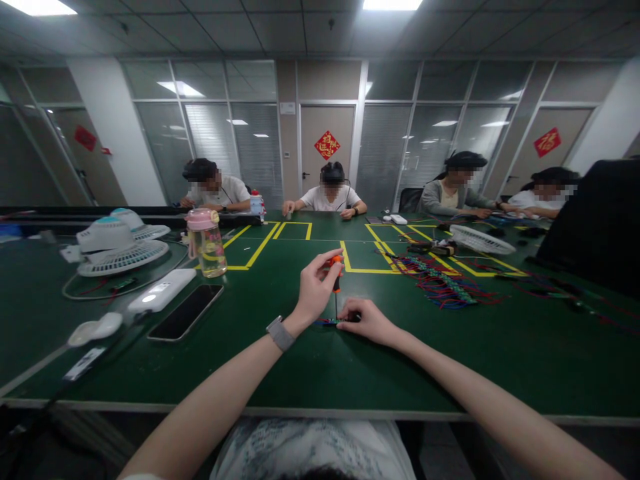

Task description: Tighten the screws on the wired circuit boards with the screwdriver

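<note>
My left hand (315, 288) is closed round the orange handle of a small screwdriver (336, 273), held upright with its tip pointing down at the green table (310, 373). Just right of it, my right hand (366, 320) rests on the table, its fingers pinched on a small green part with coloured wires (331, 322) under the screwdriver's tip. A grey watch band sits on my left wrist (280, 333).
A pink-lidded water bottle (205, 241), a black phone (186, 312), a white power bank (161, 291) and small white fans (117, 243) lie to the left. A heap of coloured wired parts (443, 283) lies to the right. Several people sit along the far edge.
</note>
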Demonstrator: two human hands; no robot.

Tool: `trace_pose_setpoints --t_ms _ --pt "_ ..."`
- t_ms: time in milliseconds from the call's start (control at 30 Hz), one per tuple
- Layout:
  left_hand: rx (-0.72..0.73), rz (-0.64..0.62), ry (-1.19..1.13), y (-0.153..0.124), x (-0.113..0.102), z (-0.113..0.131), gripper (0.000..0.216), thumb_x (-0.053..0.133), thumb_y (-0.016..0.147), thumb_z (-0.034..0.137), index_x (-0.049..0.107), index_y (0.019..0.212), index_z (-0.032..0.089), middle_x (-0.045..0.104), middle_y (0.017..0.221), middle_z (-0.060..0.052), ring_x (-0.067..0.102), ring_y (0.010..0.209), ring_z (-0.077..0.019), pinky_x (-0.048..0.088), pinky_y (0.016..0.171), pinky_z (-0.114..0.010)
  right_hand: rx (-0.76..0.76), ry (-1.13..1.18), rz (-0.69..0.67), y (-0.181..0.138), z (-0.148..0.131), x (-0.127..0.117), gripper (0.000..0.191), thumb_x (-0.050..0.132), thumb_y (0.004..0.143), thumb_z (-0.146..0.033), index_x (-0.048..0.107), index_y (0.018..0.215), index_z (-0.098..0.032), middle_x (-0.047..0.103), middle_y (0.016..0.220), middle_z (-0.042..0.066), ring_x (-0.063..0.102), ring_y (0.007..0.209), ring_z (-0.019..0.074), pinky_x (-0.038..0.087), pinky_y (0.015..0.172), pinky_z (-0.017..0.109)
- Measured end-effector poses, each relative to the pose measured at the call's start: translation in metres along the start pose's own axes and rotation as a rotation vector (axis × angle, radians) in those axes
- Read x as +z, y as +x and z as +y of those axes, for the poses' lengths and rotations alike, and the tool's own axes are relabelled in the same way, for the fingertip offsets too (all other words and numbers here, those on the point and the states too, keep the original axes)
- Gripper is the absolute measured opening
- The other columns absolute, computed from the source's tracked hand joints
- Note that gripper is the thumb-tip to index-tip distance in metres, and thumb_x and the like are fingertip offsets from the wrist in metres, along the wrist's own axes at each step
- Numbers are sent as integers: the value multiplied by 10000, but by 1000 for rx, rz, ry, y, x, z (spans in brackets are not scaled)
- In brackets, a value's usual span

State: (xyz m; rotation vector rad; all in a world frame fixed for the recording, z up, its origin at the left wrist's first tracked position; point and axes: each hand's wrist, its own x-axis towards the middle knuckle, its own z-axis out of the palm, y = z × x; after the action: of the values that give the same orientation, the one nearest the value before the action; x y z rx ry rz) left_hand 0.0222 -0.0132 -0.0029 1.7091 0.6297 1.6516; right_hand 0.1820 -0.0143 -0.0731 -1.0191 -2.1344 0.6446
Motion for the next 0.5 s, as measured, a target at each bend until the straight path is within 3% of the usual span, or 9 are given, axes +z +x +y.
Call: trace_pose_setpoints --t_ms 200,333,500 --pt "75 25 111 1 -3 0 248 560 868 292 678 1069 209 587 1031 -66 599 856 -132 523 716 -215 13 -11 -3 0 -5 -1 88 725 706 -218 698 752 -148 614 737 15 549 645 123 437 608 243" --pt "-16 -69 -29 3 -2 1 330 459 919 293 606 1200 197 610 1129 -92 625 863 -138 545 764 -269 12 -31 -4 0 -6 -2 90 727 705 -214 699 753 -143 617 740 20 548 640 123 433 602 242" --pt "-69 -84 -107 3 -1 2 330 535 877 292 605 1177 173 656 1041 -86 641 804 -134 559 730 -277 14 -44 -2 0 -4 -1 91 731 699 -206 701 759 -145 615 739 20 548 640 125 439 606 246"
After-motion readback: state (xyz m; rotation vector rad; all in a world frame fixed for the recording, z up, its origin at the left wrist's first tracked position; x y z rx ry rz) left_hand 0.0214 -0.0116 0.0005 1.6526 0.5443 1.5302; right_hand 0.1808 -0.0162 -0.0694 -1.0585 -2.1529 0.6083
